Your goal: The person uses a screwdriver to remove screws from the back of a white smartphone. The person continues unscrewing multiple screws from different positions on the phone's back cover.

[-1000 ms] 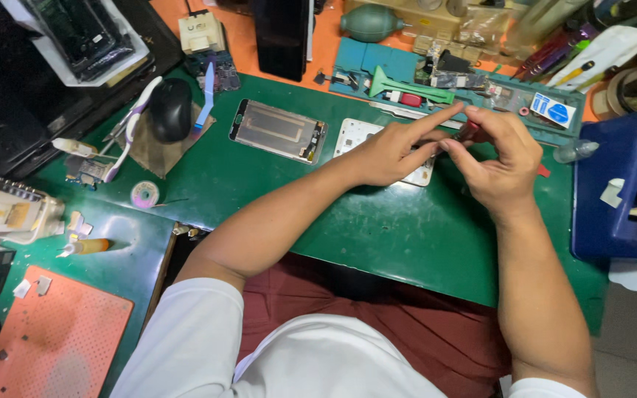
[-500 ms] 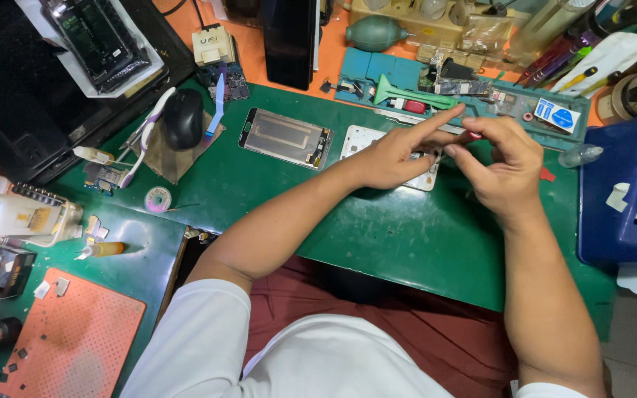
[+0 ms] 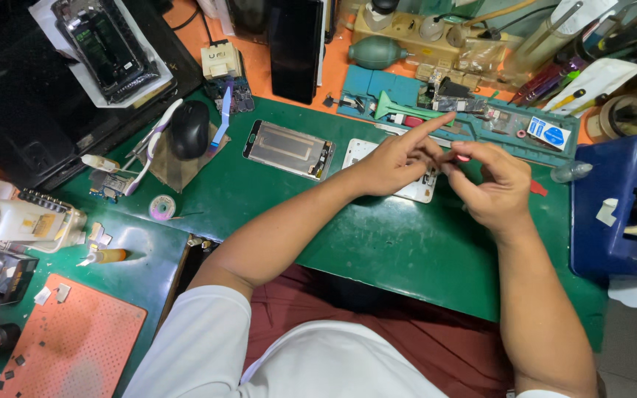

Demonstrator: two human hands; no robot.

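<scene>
Since half a second ago your left hand (image 3: 392, 158) has lifted its index finger, which now points toward the far edge of the counter (image 3: 377, 243), and your right hand (image 3: 492, 184) has drawn slightly toward you. Both hands meet over the white phone panel (image 3: 414, 193), which lies flat on the green mat near the middle of the counter's far side, mostly hidden beneath them. Your left fingers (image 3: 436, 125) are apart, the index stretched out straight and the others curled loosely over the panel. Your right fingers (image 3: 473, 151) are pinched together around a small red-tipped piece (image 3: 463, 158); what it is cannot be made out. A silver phone frame (image 3: 289, 149) rests just left of the white panel, well clear of your hands. Beyond your fingertips a teal holder strip (image 3: 510, 129) runs along the far edge with small parts on it. A black mouse (image 3: 189, 129) sits toward the far left corner, and a blue box (image 3: 613, 214) stands at the right edge.
</scene>
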